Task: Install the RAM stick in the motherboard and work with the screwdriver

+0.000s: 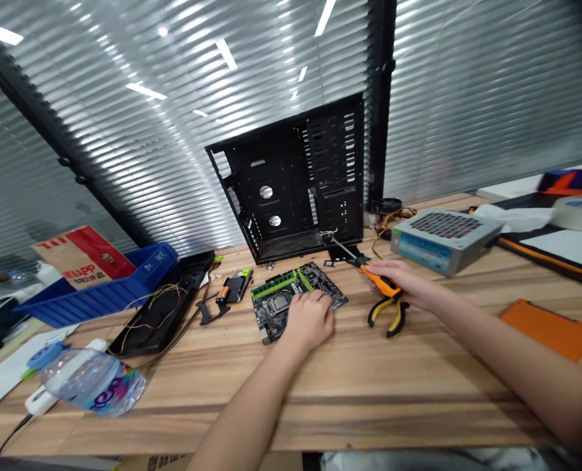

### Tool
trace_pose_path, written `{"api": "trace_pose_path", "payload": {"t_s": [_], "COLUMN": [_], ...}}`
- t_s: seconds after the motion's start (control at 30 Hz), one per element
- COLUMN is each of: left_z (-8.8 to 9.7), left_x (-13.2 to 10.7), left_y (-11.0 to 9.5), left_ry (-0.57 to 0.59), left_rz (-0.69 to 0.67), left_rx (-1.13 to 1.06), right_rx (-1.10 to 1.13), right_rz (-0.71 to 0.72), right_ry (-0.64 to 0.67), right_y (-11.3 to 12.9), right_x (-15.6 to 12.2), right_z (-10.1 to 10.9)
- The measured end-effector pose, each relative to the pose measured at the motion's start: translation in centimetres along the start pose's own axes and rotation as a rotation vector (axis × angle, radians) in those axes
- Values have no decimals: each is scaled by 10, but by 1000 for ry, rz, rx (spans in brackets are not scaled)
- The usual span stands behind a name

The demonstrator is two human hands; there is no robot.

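A green-and-black motherboard [273,305] lies flat on the wooden table. My left hand [311,319] rests over its near right part with fingers curled onto it; the fingertips are partly hidden. In my right hand [402,280] is a screwdriver [381,281] with an orange and black handle. Its thin metal shaft points up and left, the tip close to the floor of the black computer case [285,190], near some small wires. Whether the tip touches anything I cannot tell. Just below the right hand lie pliers [395,320] with yellow and black handles.
A power supply [445,237] sits at the right, with an orange panel [548,327] nearer. Left are a blue bin [99,294], a black panel [165,314] with loose wires, and a plastic bottle [94,379]. Small parts lie around a black bracket [213,312].
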State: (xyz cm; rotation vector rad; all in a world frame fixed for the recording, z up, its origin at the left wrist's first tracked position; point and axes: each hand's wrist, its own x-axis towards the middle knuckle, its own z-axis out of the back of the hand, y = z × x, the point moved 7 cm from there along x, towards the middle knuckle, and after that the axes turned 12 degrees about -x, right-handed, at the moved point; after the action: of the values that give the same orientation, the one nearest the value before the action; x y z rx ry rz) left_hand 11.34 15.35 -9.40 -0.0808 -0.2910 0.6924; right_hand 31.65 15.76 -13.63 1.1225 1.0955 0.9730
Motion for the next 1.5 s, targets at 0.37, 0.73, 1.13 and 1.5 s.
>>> {"api": "trace_pose_path", "payload": {"t_s": [0.37, 0.73, 1.13, 1.5], "left_z": [2, 1, 1, 0], "left_x": [1, 3, 3, 3], "left_y": [0, 0, 0, 1], "left_ry": [9, 6, -2, -3], "left_rz": [-1, 1, -4, -3], "left_rx": [-4, 6, 15, 7], "right_rx": [-88, -312, -686, -1117], "right_rz": [-56, 15, 310, 424], "right_ry": [18, -8, -143, -245], "right_y": [9, 9, 13, 26], "right_x": [-10, -6, 2, -8], "right_z": [4, 7, 8, 7]}}
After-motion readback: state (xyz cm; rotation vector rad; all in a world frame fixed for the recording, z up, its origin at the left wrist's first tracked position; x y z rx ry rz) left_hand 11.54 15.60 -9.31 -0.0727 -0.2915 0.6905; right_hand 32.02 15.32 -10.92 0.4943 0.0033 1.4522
